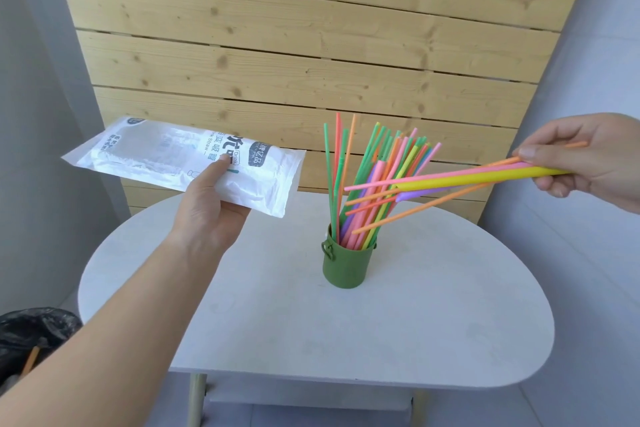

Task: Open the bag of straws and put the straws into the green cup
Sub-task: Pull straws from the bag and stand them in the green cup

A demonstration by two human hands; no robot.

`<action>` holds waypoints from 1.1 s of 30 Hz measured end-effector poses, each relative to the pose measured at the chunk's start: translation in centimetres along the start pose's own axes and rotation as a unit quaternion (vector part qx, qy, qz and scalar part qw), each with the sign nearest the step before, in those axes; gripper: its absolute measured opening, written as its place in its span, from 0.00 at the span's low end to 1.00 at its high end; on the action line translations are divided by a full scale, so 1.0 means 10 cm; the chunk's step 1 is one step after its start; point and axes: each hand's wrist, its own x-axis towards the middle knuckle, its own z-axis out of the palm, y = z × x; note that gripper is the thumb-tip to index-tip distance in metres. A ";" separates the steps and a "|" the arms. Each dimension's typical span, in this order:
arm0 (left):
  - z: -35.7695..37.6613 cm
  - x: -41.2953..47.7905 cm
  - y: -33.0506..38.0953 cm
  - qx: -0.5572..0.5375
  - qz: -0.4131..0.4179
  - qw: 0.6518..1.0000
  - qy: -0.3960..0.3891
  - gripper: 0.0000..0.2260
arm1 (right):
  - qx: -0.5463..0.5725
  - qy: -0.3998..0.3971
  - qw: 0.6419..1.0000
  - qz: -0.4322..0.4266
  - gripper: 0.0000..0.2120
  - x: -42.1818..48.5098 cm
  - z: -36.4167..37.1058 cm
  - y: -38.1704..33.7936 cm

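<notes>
The green cup (345, 265) stands near the middle of the white table (433, 322), full of several coloured straws (367, 184) that lean to the right. My right hand (588, 163) at the right edge pinches a bunch of straws (460, 180), yellow, pink, orange and purple, held nearly level with their free ends pointing left above the cup. My left hand (211, 204) holds the white printed straw bag (187, 163) up above the table's left side, thumb on top; the bag looks flat and see-through.
A wall of pale wooden planks (311, 45) rises behind the table. A bin with a black liner (31, 340) sits at the lower left, an orange straw in it. Grey walls stand on both sides.
</notes>
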 end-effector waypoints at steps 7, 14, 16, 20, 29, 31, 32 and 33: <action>0.03 -0.03 -0.05 0.009 -0.007 1.000 -0.012 0.06 | -0.080 0.010 0.997 -0.006 0.04 0.12 0.12 -0.04; 0.03 -0.02 -0.09 0.011 -0.017 1.000 -0.015 0.04 | -0.191 -0.017 0.981 -0.039 0.05 0.24 0.41 -0.30; 0.03 -0.02 -0.09 0.009 -0.018 1.000 -0.014 0.04 | -0.223 -0.030 0.973 -0.044 0.05 0.29 0.48 -0.37; 0.02 -0.01 -0.08 0.007 -0.014 1.000 -0.017 0.04 | -0.267 -0.058 0.961 -0.046 0.05 0.38 0.55 -0.48; 0.01 -0.01 -0.07 -0.001 -0.013 1.000 -0.019 0.05 | -0.323 -0.114 0.939 -0.039 0.06 0.55 0.78 -0.54; 0.01 0.00 -0.07 -0.002 -0.015 1.000 -0.018 0.05 | -0.331 -0.120 0.935 -0.042 0.06 0.59 0.87 -0.55; 0.00 0.00 -0.07 -0.002 -0.016 1.000 -0.018 0.05 | -0.337 -0.122 0.933 -0.041 0.05 0.62 0.91 -0.56; 0.00 0.01 -0.06 -0.002 -0.016 1.000 -0.017 0.05 | -0.343 -0.124 0.930 -0.040 0.05 0.64 0.95 -0.57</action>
